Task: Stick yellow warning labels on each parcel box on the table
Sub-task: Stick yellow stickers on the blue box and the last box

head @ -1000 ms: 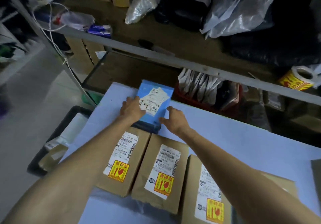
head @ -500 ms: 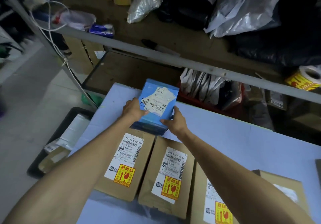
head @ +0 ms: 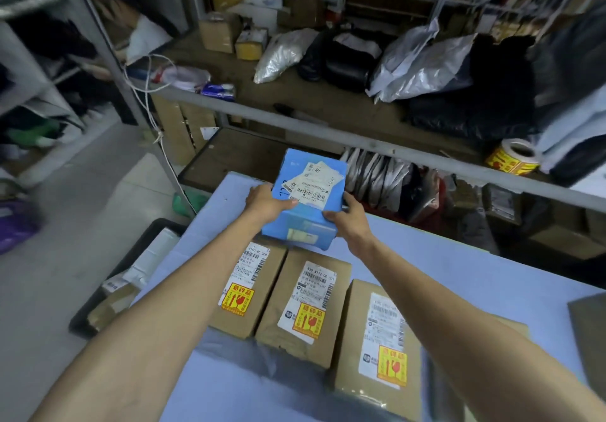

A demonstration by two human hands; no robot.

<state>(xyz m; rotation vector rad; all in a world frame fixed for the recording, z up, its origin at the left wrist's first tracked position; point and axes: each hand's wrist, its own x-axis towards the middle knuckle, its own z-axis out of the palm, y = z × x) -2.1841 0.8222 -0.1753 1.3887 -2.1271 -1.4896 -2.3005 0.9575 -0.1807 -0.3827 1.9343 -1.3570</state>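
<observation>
Over the far end of the pale blue table (head: 459, 274), we hold a blue cardboard box (head: 305, 221) between both hands. It looks raised off the surface and tipped toward us. Our left hand (head: 265, 202) grips its left side with the thumb laid on the top face, and our right hand (head: 349, 221) curls round the near right corner. Overlapping white shipping slips (head: 314, 182) cover much of the top, and we see no yellow sticker on it. Nearer to us, three brown cardboard parcels (head: 305, 307) lie side by side, each bearing a yellow warning label (head: 310, 320).

The first risk, as we judge it, is a slip. We clamp the box only at its edges, so if either hand loosens it could fall onto the labelled parcels just below and knock them out of line.

The second risk is reach. The roll of yellow labels (head: 515, 157) sits on the grey metal shelf (head: 360, 149) off to our right, well apart from both hands. We must set the box down before fetching a sticker, and one-handed stretching could tip it.

The third risk is placement. Little bare blue remains on top, so a hasty sticker may cover a barcode. It may also land on a loose slip corner and peel away with it.
</observation>
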